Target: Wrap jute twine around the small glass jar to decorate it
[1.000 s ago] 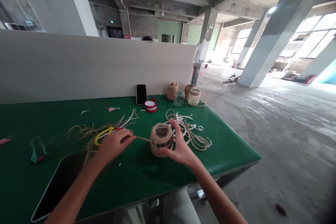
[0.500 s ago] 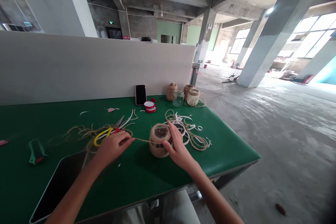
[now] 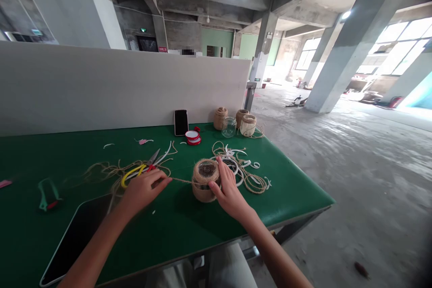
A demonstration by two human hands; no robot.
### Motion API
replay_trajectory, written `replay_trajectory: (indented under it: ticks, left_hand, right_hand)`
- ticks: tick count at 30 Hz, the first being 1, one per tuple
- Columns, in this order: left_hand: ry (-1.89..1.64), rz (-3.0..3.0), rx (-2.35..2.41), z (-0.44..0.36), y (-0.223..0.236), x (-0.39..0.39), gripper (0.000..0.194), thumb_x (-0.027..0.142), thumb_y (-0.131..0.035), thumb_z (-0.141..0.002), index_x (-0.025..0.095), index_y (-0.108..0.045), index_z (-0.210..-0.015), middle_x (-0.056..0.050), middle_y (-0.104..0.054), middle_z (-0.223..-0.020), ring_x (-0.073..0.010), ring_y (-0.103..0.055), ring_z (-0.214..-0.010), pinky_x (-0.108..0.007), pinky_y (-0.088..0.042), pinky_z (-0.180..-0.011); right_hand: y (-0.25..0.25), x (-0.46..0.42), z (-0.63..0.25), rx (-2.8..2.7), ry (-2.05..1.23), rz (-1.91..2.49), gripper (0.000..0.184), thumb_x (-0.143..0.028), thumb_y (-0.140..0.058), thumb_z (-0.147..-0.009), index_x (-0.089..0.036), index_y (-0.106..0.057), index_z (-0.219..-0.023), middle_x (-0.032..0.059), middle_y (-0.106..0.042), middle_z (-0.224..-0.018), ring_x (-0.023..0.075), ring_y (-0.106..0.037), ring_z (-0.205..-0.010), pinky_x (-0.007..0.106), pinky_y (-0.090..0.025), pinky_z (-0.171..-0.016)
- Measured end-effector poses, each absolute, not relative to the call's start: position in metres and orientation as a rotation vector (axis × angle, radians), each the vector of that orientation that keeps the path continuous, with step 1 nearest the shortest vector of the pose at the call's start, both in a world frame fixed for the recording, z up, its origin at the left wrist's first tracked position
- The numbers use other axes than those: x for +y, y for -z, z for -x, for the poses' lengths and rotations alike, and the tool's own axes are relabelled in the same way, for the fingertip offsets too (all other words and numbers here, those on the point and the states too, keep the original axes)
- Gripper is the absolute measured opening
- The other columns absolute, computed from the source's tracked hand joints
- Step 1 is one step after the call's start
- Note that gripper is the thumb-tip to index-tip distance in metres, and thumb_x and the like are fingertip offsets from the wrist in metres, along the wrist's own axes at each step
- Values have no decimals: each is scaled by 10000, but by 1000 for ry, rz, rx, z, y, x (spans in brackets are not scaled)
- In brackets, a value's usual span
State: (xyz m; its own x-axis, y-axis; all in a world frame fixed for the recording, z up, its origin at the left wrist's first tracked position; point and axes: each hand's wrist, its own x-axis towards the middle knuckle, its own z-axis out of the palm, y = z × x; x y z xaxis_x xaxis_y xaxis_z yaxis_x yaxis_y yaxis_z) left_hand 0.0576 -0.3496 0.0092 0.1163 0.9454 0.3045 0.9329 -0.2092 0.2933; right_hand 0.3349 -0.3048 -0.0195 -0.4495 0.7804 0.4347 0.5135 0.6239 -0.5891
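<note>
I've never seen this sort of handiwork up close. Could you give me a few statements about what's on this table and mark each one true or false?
1. The right hand holds a twine-wrapped jar. True.
2. The left hand grips the bare glass jar. False: it pinches a twine strand running to the wrapped jar, and the glass jar stands near the far edge.
3. The phone lies flat beside the tablet. False: it stands upright against the white partition.
4. Yellow-handled scissors lie on the green table near the left hand. True.
</note>
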Motion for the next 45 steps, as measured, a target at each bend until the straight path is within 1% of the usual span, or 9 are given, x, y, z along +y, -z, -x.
replay_trajectory:
  ticks: [3, 8, 14, 19, 28, 35, 37, 40, 45]
  left_hand:
    - [-680, -2329, 1966, -56, -9, -350, 362, 495, -415, -892, 214, -591, -745, 13, -602, -723, -132, -535, -646, -238, -370, -621]
    - [-683, -2346, 1951, -54, -6, -352, 334, 473, -428, -893, 217, -594, -757, 14, -617, -722, -131, -543, -632, -237, -381, -628]
    - [-704, -2385, 1931, -54, -6, -352, 330, 454, -429, -893, 212, -603, -751, 9, -630, -715, -132, -552, -627, -236, -391, -634]
    - [-715, -2375, 1924, -55, -8, -353, 319, 445, -431, -893, 215, -600, -750, 8, -637, -727, -134, -558, -636, -234, -394, -631]
    - [-683, -2311, 1971, -57, -12, -355, 353, 490, -420, -886, 218, -599, -750, 15, -621, -720, -131, -544, -623, -235, -373, -592]
    - [-680, -2324, 1970, -57, -11, -355, 363, 492, -410, -892, 217, -597, -748, 9, -619, -722, -134, -541, -633, -238, -373, -601]
    - [-679, -2341, 1962, -57, -11, -355, 355, 480, -410, -895, 218, -594, -744, 9, -620, -718, -133, -538, -626, -237, -376, -600]
    - [-689, -2361, 1964, -57, -11, -355, 343, 470, -418, -894, 218, -592, -739, 12, -621, -713, -132, -539, -623, -237, -378, -603]
    - [-728, -2360, 1978, -57, -11, -355, 328, 455, -436, -887, 218, -593, -722, 17, -619, -697, -127, -540, -618, -232, -381, -602]
  right_hand:
    - [20, -305, -334, -2145, -437, 1016, 680, -449, -325, -946, -182, 5, -1477, 124, -220, -1518, 246, -176, -1414, 488, -215, -1133]
    - [19, -306, -335, -2190, -342, 1048, 655, -445, -327, -948, -206, -29, -1479, 107, -242, -1516, 258, -205, -1405, 497, -244, -1119]
    - [19, -310, -336, -2203, -291, 1059, 697, -449, -308, -953, -174, 65, -1473, 136, -198, -1526, 267, -179, -1411, 510, -241, -1114]
    - [20, -311, -336, -2208, -276, 1058, 680, -431, -321, -954, -194, 44, -1477, 127, -224, -1519, 273, -210, -1401, 511, -259, -1105]
    - [17, -313, -337, -2202, -309, 1068, 657, -429, -317, -954, -196, 0, -1480, 109, -210, -1525, 269, -183, -1408, 503, -236, -1119]
    - [18, -318, -334, -2176, -187, 1099, 639, -389, -284, -967, -184, 40, -1478, 130, -238, -1512, 282, -223, -1389, 515, -257, -1097]
    - [19, -321, -332, -2157, -154, 1113, 670, -398, -303, -961, -172, 62, -1476, 146, -241, -1508, 296, -228, -1386, 526, -259, -1091]
    - [20, -326, -330, -2140, -123, 1119, 723, -413, -323, -952, -143, 105, -1467, 160, -181, -1525, 309, -183, -1401, 540, -235, -1097]
    - [24, -334, -328, -2180, -93, 1095, 751, -412, -351, -941, -139, 113, -1465, 150, -106, -1545, 314, -124, -1417, 551, -195, -1111]
